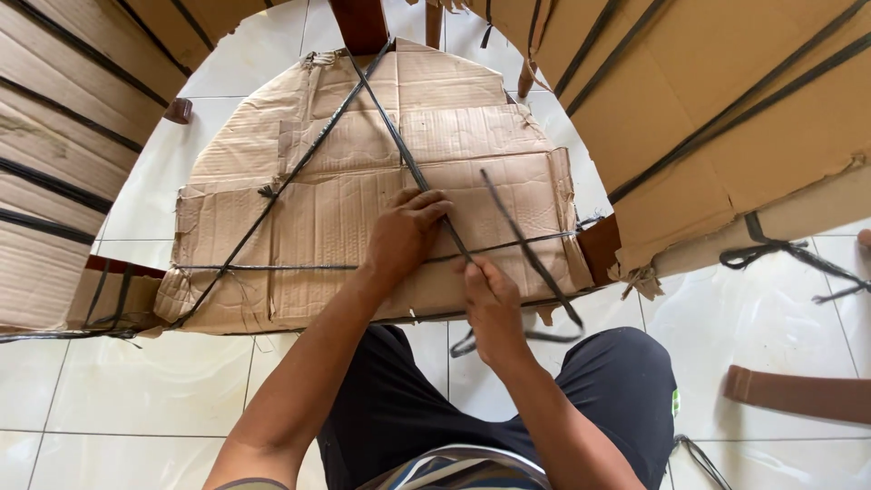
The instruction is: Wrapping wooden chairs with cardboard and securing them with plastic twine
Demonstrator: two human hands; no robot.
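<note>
Crossing worn brown cardboard (363,200), thin black straps (408,163) lie taut.

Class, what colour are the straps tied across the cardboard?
Black straps, over brown cardboard; the head view shows them best.

Brown cardboard (381,209), black straps (426,186), white tiles (136,390)

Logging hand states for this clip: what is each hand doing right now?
Left hand: fingers curled, pressing the black strap onto the cardboard-wrapped seat.
Right hand: closed, pinching the strap.
</note>
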